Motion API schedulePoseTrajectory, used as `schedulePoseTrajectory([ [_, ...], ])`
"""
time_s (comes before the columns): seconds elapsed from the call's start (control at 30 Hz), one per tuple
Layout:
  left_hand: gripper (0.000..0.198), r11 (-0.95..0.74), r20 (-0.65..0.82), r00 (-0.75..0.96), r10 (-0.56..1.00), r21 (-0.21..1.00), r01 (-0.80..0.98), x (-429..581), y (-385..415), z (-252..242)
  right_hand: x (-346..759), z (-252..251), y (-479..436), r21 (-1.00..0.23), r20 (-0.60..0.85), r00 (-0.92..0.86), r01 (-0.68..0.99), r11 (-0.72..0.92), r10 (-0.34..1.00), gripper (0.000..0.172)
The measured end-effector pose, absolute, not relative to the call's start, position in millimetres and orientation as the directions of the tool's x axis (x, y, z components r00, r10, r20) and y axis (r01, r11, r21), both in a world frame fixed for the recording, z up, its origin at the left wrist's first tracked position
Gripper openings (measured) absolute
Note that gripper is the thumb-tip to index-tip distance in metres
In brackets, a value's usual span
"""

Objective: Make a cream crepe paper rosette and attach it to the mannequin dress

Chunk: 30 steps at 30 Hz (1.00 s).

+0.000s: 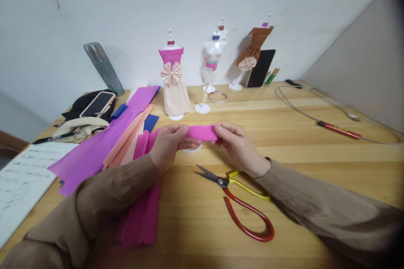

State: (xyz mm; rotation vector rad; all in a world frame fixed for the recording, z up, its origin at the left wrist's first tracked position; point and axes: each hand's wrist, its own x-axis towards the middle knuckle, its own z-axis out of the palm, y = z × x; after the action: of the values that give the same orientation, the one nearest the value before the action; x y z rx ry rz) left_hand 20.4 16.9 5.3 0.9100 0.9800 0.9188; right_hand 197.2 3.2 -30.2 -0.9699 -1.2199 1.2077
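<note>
A short pink strip of crepe paper (202, 133) is stretched level between my hands above the table. My left hand (168, 143) pinches its left end, and my right hand (235, 145) pinches the right end between thumb and fingers. Below them lie scissors (221, 181) with one red and one yellow handle, blades slightly apart and pointing left. A longer magenta piece of crepe paper (142, 218) hangs or lies under my left forearm. Part of a roll of tape (193, 149) shows beneath my hands; the rest is hidden.
Small dress-form mannequins stand at the back: one in a pink and cream dress (175, 75), a mostly bare white one (210, 67), one in brown (257, 46). Purple crepe paper (110, 134), a phone (98, 104) and a bottle (104, 68) are left. A red-handled cabled tool (339, 130) lies right.
</note>
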Motion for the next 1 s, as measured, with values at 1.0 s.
schedulePoseTrajectory([
  [1.0, 0.023, 0.173, -0.14, 0.302, 0.943, 0.981, -0.085, 23.4, 15.5, -6.1, 189.2, -38.3, 3.2, -0.989, 0.137, -0.132, -0.078, 0.127, 0.982, 0.023],
])
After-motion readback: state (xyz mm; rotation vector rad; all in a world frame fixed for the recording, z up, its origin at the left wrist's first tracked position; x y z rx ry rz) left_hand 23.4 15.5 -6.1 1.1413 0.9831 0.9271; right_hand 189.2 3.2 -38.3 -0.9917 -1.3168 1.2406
